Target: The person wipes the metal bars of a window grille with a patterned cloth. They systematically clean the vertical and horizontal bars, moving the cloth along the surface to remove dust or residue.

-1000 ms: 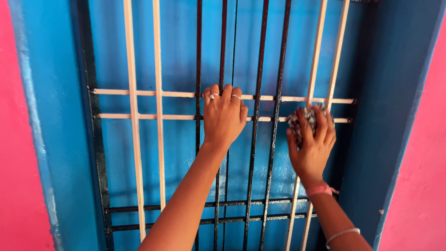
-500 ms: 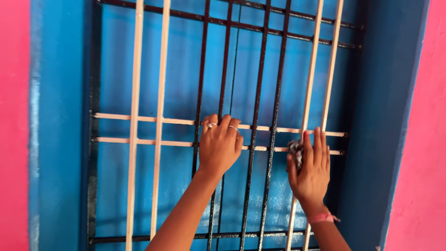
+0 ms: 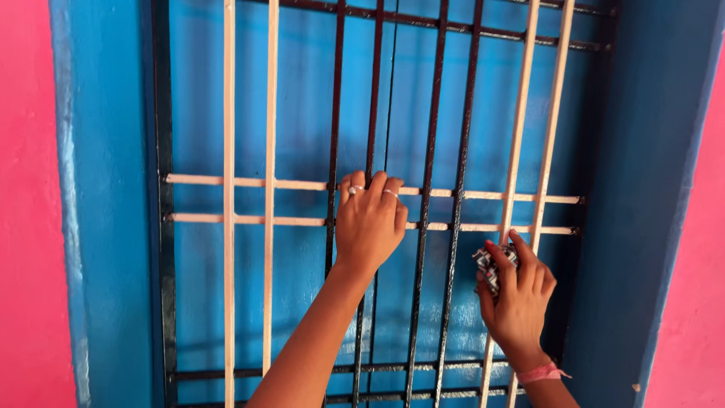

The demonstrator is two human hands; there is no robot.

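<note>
Cloth [image 3: 489, 266] bunched in your right hand [image 3: 519, 296], fingers clamped on it, pressed against upright pale bar [image 3: 513, 196] running vertically past grip. Your left hand [image 3: 370, 224] closed around crossbar [image 3: 249, 183], up-left.

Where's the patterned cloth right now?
In the head view, the patterned cloth is bunched in the right hand, low on the right, against a pale vertical bar just under the lower pale crossbar.

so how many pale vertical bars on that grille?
4: two side by side left of the left hand, two at right above the right hand, which holds a crumpled cloth.
</note>
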